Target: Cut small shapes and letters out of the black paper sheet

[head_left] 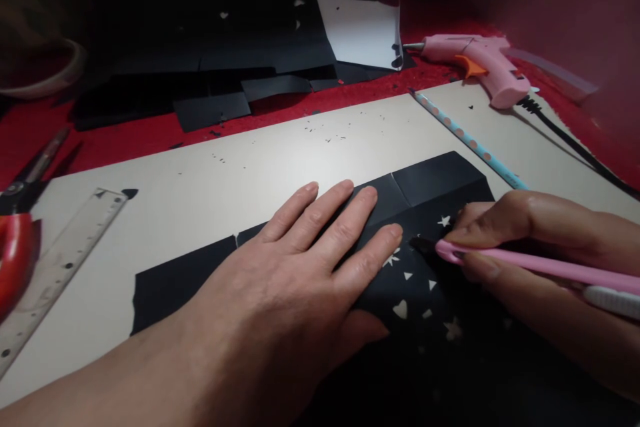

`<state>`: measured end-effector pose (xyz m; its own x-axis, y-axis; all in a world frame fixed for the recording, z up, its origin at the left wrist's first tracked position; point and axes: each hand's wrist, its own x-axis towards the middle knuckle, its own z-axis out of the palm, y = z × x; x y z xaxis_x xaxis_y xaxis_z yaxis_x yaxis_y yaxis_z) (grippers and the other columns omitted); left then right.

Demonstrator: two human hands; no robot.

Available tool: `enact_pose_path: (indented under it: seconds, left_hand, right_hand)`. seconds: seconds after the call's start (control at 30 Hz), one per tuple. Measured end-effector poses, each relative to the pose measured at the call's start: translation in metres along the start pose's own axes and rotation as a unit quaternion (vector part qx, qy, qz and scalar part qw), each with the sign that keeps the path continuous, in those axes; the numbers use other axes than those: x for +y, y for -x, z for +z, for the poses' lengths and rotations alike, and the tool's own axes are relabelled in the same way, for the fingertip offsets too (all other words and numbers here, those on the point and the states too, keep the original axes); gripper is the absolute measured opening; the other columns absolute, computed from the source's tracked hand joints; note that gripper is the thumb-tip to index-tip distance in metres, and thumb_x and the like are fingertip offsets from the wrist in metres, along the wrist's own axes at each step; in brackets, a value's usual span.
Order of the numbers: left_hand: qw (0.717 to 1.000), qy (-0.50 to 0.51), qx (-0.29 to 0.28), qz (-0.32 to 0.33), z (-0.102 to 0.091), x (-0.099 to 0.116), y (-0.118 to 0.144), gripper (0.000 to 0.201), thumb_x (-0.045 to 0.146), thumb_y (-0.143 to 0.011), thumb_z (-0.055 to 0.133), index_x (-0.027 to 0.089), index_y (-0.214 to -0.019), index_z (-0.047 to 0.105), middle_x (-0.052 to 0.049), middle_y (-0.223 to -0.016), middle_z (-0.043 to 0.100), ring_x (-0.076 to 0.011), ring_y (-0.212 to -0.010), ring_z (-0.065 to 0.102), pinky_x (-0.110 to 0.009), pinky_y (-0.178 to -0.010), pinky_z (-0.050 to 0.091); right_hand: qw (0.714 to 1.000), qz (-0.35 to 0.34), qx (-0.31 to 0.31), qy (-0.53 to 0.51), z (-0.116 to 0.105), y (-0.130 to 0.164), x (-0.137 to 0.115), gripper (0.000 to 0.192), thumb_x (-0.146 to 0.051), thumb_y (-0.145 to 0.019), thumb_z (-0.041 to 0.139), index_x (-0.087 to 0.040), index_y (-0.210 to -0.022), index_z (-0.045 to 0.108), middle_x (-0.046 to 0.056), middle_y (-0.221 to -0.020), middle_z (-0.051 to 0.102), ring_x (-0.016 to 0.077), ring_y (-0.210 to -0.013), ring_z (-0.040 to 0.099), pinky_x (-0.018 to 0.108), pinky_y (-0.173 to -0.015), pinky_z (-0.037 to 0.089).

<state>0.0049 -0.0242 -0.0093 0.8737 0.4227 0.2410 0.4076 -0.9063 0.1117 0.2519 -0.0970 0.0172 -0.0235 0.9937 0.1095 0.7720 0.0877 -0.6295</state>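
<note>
A sheet of black paper (430, 187) lies on the pale board, with star, heart and triangle shapes cut through it. My left hand (310, 273) rests flat on this sheet, fingers stretched out, palm down. Pinched in my right hand (520, 233) is a pink craft knife (550, 267), tilted low. Its dark tip meets the black paper just right of my left index fingertip, close to a star cutout (444, 221). Deep shadow hides the lower part of the sheet.
Red-handled scissors (15, 240) and a clear ruler (65, 260) lie at left. A blue pencil (470, 140) and a pink glue gun (475, 60) with a black cord sit at the upper right. Black paper pieces (213, 110) and a white piece (363, 30) lie behind on red cloth.
</note>
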Motion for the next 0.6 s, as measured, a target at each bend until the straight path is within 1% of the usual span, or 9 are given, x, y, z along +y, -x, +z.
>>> enact_pose_path:
  seconds: [0.07,0.17,0.23,0.3,0.43,0.5,0.6]
  left_hand:
    - [1.000,0.006,0.007,-0.007,0.0024,0.0005,0.0016,0.052,0.042,-0.114,0.034,0.019,-0.152,0.061,-0.017,-0.163,0.057,-0.0371,-0.154,0.050,-0.061,-0.123,0.049]
    - [1.000,0.004,-0.001,-0.002,0.0017,0.0012,0.0008,0.051,0.042,-0.114,0.037,0.018,-0.151,0.062,-0.018,-0.162,0.058,-0.0383,-0.153,0.052,-0.061,-0.121,0.051]
    - [1.000,0.001,-0.010,0.005,-0.0002,0.0017,-0.0002,0.050,0.042,-0.113,0.040,0.017,-0.151,0.062,-0.020,-0.160,0.059,-0.0398,-0.150,0.055,-0.062,-0.118,0.054]
    - [1.000,0.000,-0.010,0.005,-0.0010,0.0022,0.0002,0.051,0.042,-0.113,0.039,0.017,-0.152,0.061,-0.020,-0.161,0.058,-0.0402,-0.151,0.054,-0.063,-0.118,0.054]
    - [1.000,0.007,0.004,-0.011,0.0032,0.0027,0.0053,0.053,0.043,-0.115,0.033,0.021,-0.156,0.056,-0.015,-0.166,0.053,-0.0360,-0.157,0.047,-0.059,-0.126,0.046]
    - [1.000,0.012,0.006,-0.017,0.0060,0.0024,0.0075,0.053,0.043,-0.115,0.031,0.022,-0.157,0.054,-0.014,-0.168,0.051,-0.0340,-0.159,0.044,-0.057,-0.130,0.042]
    - [1.000,0.014,0.005,-0.017,0.0080,0.0020,0.0083,0.053,0.044,-0.115,0.033,0.022,-0.158,0.052,-0.014,-0.168,0.050,-0.0341,-0.160,0.043,-0.057,-0.131,0.039]
  right_hand:
    - [1.000,0.018,0.010,0.014,-0.0002,0.0006,-0.0020,0.013,-0.045,-0.096,0.066,-0.041,-0.085,0.072,-0.005,-0.081,0.081,0.0211,-0.060,0.071,0.032,-0.041,0.045]
    - [0.999,0.046,0.017,0.023,-0.0002,0.0015,-0.0048,0.017,-0.049,-0.097,0.065,-0.040,-0.084,0.072,-0.003,-0.085,0.083,0.0239,-0.066,0.075,0.033,-0.043,0.048]
    - [0.998,0.056,0.012,0.023,0.0000,0.0017,-0.0045,0.018,-0.051,-0.097,0.064,-0.040,-0.086,0.073,-0.002,-0.085,0.084,0.0249,-0.066,0.076,0.033,-0.042,0.048]
    - [0.999,0.049,0.011,0.021,0.0002,0.0015,-0.0024,0.019,-0.053,-0.096,0.064,-0.041,-0.086,0.074,-0.003,-0.084,0.084,0.0244,-0.063,0.075,0.033,-0.039,0.046]
    - [0.999,0.028,0.009,0.020,0.0002,0.0005,-0.0016,0.015,-0.049,-0.097,0.065,-0.042,-0.087,0.072,-0.005,-0.080,0.082,0.0217,-0.056,0.070,0.032,-0.040,0.045]
    - [0.999,0.038,0.010,0.017,0.0002,0.0006,-0.0045,0.014,-0.047,-0.097,0.064,-0.042,-0.087,0.072,-0.004,-0.081,0.082,0.0228,-0.060,0.071,0.033,-0.043,0.046]
    - [0.999,0.039,0.013,0.003,0.0000,0.0013,-0.0082,0.012,-0.048,-0.097,0.065,-0.043,-0.089,0.073,-0.003,-0.084,0.081,0.0230,-0.063,0.071,0.033,-0.044,0.047]
